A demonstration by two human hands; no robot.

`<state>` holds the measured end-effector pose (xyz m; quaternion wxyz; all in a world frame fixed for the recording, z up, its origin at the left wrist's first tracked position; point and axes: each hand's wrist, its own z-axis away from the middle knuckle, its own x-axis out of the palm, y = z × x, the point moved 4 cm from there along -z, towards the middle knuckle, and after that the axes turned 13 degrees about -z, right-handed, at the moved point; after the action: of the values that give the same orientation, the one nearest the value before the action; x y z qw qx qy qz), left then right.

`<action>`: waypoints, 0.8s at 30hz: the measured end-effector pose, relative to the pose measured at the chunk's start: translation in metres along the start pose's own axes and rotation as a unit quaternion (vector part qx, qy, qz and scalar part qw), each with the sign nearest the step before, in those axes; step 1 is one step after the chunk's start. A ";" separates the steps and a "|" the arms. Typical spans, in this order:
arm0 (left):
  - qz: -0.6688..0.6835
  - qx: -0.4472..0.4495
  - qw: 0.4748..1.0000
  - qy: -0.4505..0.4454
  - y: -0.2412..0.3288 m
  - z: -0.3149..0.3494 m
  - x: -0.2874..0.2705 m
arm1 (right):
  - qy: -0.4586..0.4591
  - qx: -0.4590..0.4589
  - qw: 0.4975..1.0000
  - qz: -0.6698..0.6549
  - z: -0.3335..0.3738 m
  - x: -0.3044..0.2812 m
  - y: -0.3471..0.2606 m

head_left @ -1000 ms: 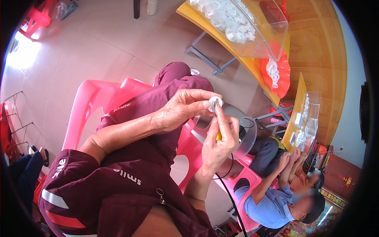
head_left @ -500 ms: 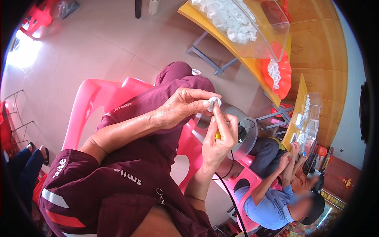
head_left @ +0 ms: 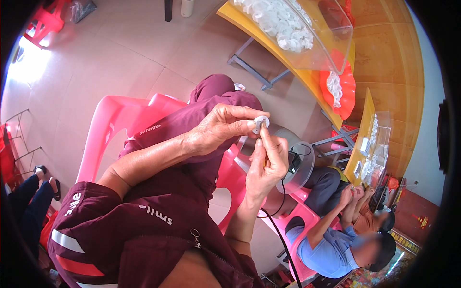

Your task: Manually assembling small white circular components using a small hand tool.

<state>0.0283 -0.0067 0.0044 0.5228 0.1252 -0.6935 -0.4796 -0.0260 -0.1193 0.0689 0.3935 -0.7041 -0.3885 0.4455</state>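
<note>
My left hand [head_left: 218, 128] pinches a small round white plastic piece [head_left: 260, 126] between thumb and fingertips, above my lap. My right hand [head_left: 268, 161] is closed just below it, with the index fingertip against the piece. A bit of yellow, seemingly the handle of a small tool [head_left: 265, 163], shows between the right fingers. Its tip is too small to make out. Behind the right hand stands a clear round tub [head_left: 303, 172] with a dark object and a cable in it.
A yellow table [head_left: 257, 33] at upper right bears a clear bin of white plastic rings [head_left: 281, 26] and a red scalloped bowl [head_left: 346, 96]. Two people sit at right by another yellow board [head_left: 361, 139]. A black cable [head_left: 283, 235] hangs near my right forearm. Pink chair [head_left: 115, 113].
My right fingers have shifted slightly against the white piece, and less of the yellow handle shows. The left hand stays nearly still. At right, the seated people's hands have moved.
</note>
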 end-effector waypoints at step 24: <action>0.108 -0.031 0.993 -0.021 -0.006 -0.004 -0.005 | -0.027 -0.072 0.993 0.094 0.002 0.007 -0.013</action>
<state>0.0315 -0.0090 -0.0036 0.5607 0.0233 -0.6986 -0.4439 -0.0280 -0.1072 0.0781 0.2874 -0.7516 -0.3626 0.4702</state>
